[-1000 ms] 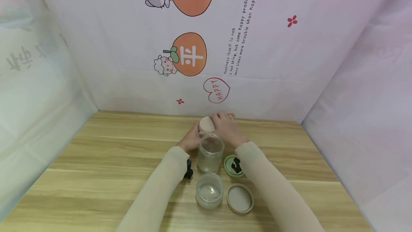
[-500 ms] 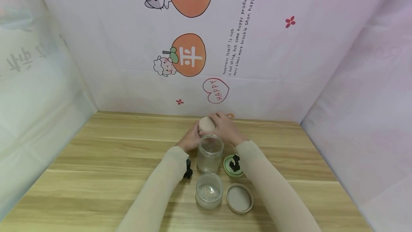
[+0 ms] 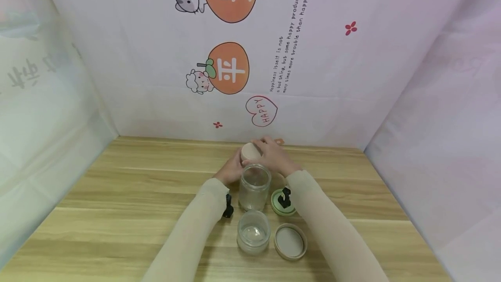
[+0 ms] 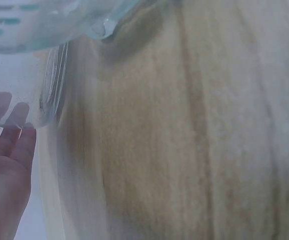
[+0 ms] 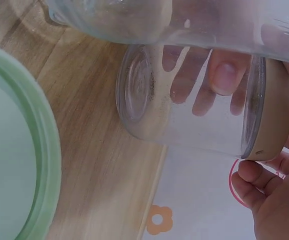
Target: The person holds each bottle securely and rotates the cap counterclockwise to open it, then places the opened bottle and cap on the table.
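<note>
At the back of the table my left hand (image 3: pixel 232 169) grips a clear jar (image 5: pixel 199 130) by its body, the fingers showing through the wall in the right wrist view. A beige lid (image 3: pixel 250 152) sits on this jar's mouth. My right hand (image 3: pixel 275 158) holds the lid by its edge, thumb and fingers spread round it. In the right wrist view the jar lies sideways in the picture, and the lid (image 5: pixel 274 110) is seen edge-on at its mouth. Just in front of both hands stands a taller open glass jar (image 3: pixel 254 197).
Nearer the body stands a shorter open glass jar (image 3: pixel 253 240). To its right a beige lid (image 3: pixel 289 242) lies inside up. A green lid (image 3: pixel 282 212) lies beside the taller jar, partly under the right wrist. A printed white cloth (image 3: pixel 313 112) hangs behind the table.
Hands, jar and lid keep nearly the same pose. The whole head view shifts very slightly.
</note>
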Motion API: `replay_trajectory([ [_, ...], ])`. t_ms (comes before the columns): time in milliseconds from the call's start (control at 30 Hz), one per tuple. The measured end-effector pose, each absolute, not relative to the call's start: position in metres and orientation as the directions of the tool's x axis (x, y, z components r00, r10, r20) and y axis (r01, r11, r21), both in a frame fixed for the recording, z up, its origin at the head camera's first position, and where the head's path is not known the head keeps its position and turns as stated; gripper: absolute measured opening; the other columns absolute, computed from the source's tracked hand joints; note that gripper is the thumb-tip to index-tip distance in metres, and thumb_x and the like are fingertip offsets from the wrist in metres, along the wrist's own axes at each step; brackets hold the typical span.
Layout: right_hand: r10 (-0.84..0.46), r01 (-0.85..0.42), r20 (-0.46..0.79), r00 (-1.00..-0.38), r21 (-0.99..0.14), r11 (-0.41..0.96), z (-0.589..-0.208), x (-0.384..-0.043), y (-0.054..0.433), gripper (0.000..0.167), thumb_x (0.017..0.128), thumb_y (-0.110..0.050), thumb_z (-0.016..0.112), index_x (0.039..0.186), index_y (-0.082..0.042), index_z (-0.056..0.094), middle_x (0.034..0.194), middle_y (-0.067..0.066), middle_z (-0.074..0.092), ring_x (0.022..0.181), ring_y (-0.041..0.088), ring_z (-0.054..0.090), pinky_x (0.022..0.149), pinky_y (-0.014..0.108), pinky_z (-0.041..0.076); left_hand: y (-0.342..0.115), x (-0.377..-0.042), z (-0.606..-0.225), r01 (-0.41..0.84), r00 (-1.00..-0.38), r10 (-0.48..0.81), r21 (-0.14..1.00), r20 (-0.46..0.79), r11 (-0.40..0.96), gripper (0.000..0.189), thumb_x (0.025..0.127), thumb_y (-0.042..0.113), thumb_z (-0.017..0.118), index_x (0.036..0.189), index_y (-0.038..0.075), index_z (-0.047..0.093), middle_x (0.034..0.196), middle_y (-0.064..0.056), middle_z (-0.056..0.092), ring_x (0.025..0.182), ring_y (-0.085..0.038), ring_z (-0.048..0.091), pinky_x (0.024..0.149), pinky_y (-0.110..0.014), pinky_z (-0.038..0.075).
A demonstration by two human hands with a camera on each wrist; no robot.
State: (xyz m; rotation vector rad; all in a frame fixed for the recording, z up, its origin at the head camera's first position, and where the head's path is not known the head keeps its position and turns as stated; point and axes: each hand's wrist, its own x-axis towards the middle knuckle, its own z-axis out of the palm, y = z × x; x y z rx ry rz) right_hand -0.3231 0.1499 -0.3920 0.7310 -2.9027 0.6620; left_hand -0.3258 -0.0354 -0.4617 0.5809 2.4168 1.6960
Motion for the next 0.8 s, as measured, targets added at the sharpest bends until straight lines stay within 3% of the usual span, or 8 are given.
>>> replay_trajectory([
  [333,-0.513,-0.526,0.15,-0.845,-0.402,0.749,-0.387,-0.324,0.153,0.088,0.081,-0.055,0.079,0.151,-0.014,0.046,0.134,0.013,0.048,0.113,0.025,0.05,0.089,0.042,0.051,-0.038,-0.321,-0.458,0.219,-0.914,0.394,0.934,0.096,0.282,0.09,0.09,0.018,0.077,0.158,0.013,0.019,0.157,-0.015,0.034,0.143,-0.031,0.033,0.117,-0.049,0.026],
  [567,-0.575,-0.571,0.13,-0.808,-0.415,0.708,-0.383,-0.331,0.157,0.078,0.085,-0.04,0.079,0.15,-0.012,0.047,0.135,0.017,0.048,0.118,0.028,0.047,0.091,0.043,0.049,-0.04,-0.304,-0.434,0.187,-0.904,0.417,0.963,0.091,0.195,0.091,0.088,0.014,0.079,0.157,0.006,0.021,0.157,-0.021,0.032,0.144,-0.038,0.029,0.118,-0.054,0.021],
  [800,-0.609,-0.599,0.108,-0.786,-0.379,0.706,-0.376,-0.331,0.156,0.077,0.087,-0.04,0.077,0.151,-0.011,0.046,0.141,0.018,0.049,0.122,0.03,0.047,0.094,0.045,0.048,-0.039,-0.303,-0.432,0.213,-0.9,0.422,0.956,0.113,0.199,0.09,0.087,0.01,0.077,0.157,0.004,0.02,0.158,-0.021,0.03,0.146,-0.037,0.027,0.119,-0.053,0.019],
])
